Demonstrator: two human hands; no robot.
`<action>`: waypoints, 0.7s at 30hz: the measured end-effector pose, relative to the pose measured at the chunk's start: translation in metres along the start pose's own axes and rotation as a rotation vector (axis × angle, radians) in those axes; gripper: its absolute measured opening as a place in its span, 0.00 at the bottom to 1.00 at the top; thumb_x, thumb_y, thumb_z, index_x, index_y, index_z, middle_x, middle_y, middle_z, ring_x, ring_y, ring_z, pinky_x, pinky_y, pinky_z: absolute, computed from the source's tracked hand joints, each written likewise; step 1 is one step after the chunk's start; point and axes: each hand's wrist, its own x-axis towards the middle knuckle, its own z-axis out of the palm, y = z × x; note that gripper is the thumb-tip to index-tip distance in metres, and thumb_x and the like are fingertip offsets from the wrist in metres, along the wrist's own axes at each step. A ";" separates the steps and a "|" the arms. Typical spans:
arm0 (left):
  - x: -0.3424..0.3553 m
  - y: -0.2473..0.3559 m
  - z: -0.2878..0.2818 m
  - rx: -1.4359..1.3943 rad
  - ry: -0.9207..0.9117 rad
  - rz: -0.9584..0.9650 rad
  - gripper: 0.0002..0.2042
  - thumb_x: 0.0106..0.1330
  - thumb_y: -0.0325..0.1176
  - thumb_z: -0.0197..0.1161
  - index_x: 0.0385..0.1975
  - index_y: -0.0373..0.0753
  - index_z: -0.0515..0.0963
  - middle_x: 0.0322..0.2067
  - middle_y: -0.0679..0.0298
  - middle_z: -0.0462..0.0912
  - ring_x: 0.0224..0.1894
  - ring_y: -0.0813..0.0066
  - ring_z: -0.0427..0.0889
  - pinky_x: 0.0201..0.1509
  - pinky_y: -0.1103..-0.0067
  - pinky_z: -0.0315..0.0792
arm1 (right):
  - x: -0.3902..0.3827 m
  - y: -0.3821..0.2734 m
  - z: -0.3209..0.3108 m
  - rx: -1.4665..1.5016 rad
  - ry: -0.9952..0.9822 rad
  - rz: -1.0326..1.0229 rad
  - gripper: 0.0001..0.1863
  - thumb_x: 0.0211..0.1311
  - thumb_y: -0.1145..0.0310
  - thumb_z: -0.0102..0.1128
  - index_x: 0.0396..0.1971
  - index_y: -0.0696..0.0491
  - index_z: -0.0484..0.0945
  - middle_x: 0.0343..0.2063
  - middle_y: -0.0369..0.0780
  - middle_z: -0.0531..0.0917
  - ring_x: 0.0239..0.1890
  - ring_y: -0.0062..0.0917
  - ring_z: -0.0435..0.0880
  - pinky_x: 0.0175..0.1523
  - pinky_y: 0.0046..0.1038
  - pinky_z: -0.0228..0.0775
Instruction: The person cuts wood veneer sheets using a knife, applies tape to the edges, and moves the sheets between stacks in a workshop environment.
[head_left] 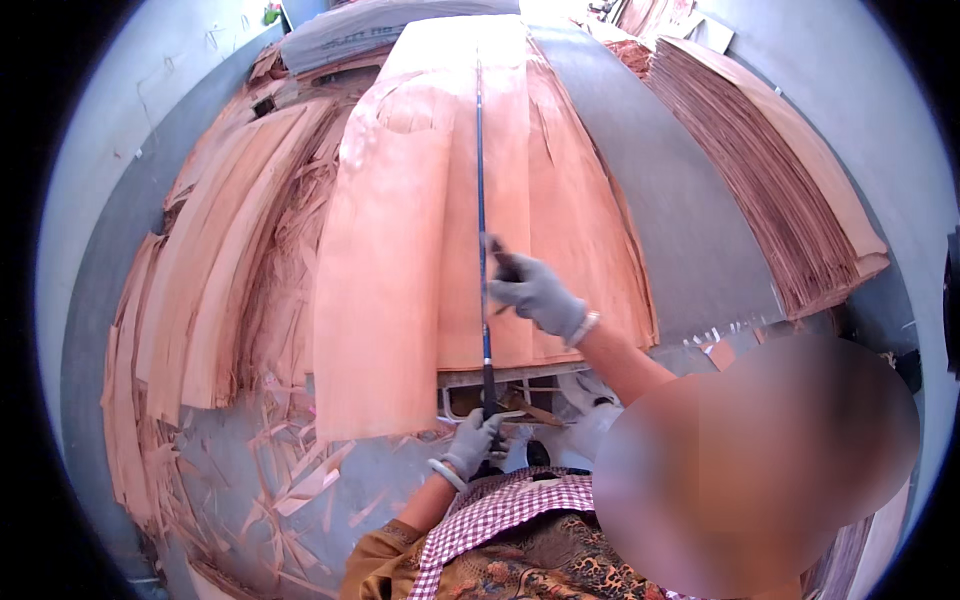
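Note:
My left hand, in a grey glove, is closed around the black handle end of a long thin dark-blue rod. The rod runs straight away from me over a stack of pale reddish wood veneer sheets, up to its far end. A narrower veneer sheet lies along the stack's left side and juts past its near edge. Above the veneer, just right of the rod, my right hand, gloved too, is closed on a small dark tool. Blur hides the tool's exact kind.
Left of the stack lie rough veneer strips, with scraps scattered on the floor. On the right are a grey board surface and a tall stack of veneer. A wrapped bundle sits at the far left.

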 end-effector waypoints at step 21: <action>0.013 0.044 0.033 0.107 -0.506 -0.051 0.17 0.64 0.46 0.56 0.42 0.37 0.74 0.29 0.69 0.77 0.29 0.83 0.76 0.34 0.83 0.72 | -0.070 0.129 -0.004 0.309 0.255 0.385 0.17 0.56 0.58 0.60 0.39 0.55 0.75 0.28 0.35 0.79 0.23 0.19 0.76 0.28 0.21 0.68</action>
